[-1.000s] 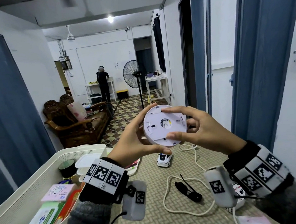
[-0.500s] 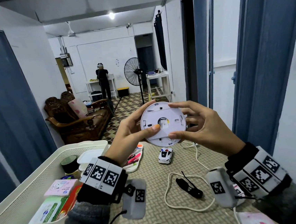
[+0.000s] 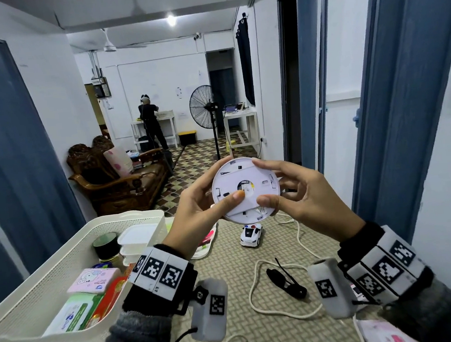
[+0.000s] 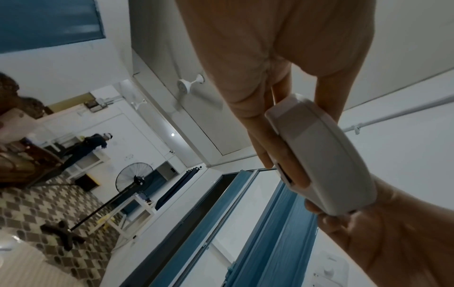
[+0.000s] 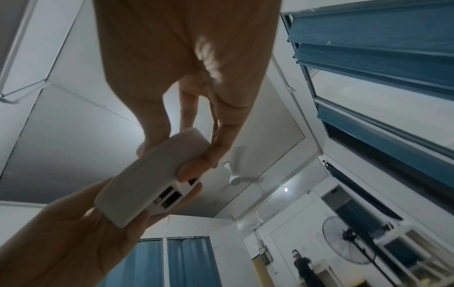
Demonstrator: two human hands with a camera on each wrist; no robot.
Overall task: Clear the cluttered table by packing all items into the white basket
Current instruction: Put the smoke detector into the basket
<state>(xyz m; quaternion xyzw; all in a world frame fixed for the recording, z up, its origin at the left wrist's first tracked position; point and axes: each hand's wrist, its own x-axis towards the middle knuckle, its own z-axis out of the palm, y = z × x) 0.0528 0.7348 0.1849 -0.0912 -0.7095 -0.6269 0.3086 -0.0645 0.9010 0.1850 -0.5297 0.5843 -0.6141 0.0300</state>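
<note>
A round white disc-shaped device (image 3: 248,189) is held up in the air above the table, its flat back facing me. My left hand (image 3: 203,208) grips its left edge, thumb across the back. My right hand (image 3: 298,191) pinches its right edge between thumb and fingers. The left wrist view shows the device's (image 4: 319,157) thick rim between both hands; the right wrist view shows its (image 5: 157,178) rim with port openings. The white basket (image 3: 49,270) stands at the left on the table, holding tissue packs, a dark jar and white lidded boxes.
On the woven table mat (image 3: 229,280) lie a toy police car (image 3: 250,234), a white cable (image 3: 257,286), a black clip-like object (image 3: 284,283), a tray of pens (image 3: 206,241) and a pink packet (image 3: 386,334). A blue door frame (image 3: 393,99) stands close on the right.
Both hands have kept hold of the disc and turned it slightly; my left thumb has slid further onto its back face. The view has shifted a little.
</note>
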